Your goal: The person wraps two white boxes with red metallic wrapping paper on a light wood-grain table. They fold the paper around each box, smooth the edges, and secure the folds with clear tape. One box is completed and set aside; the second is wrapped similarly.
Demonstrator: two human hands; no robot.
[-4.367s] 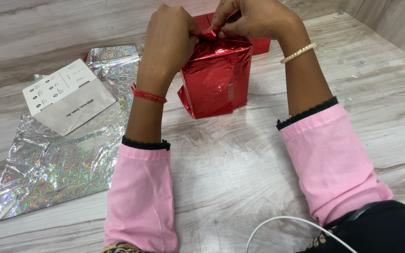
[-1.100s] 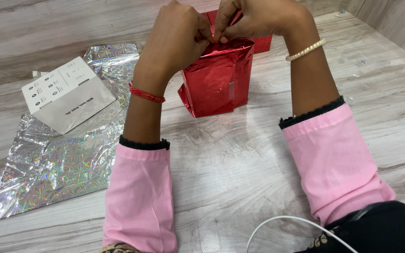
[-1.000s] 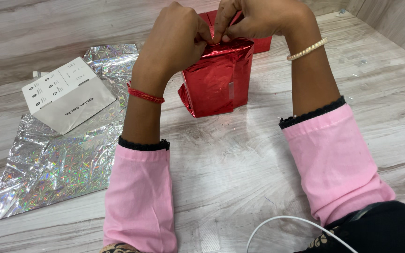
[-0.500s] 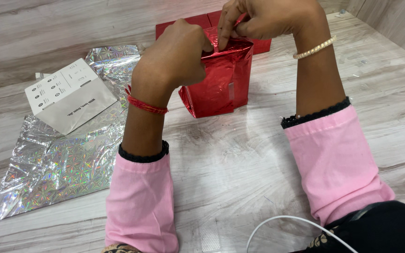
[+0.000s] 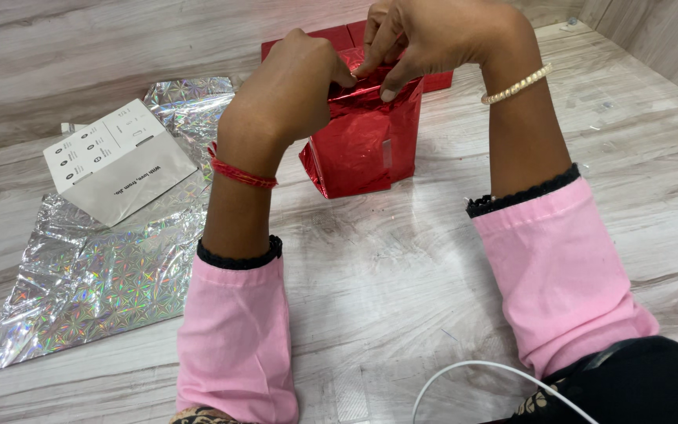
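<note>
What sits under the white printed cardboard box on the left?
The white printed cardboard box rests on a crinkled silver holographic foil sheet, which spreads out toward the camera. The sheet's part beneath the box is covered, so anything else there is hidden.

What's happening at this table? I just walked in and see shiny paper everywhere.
A person in pink sleeves is working on a box wrapped in red foil that stands upright on the wooden table. Both the left hand and the right hand pinch the foil at the box's top edge. To the left, a white carton rests on a sheet of silver holographic foil. Another red package lies behind the hands.
</note>
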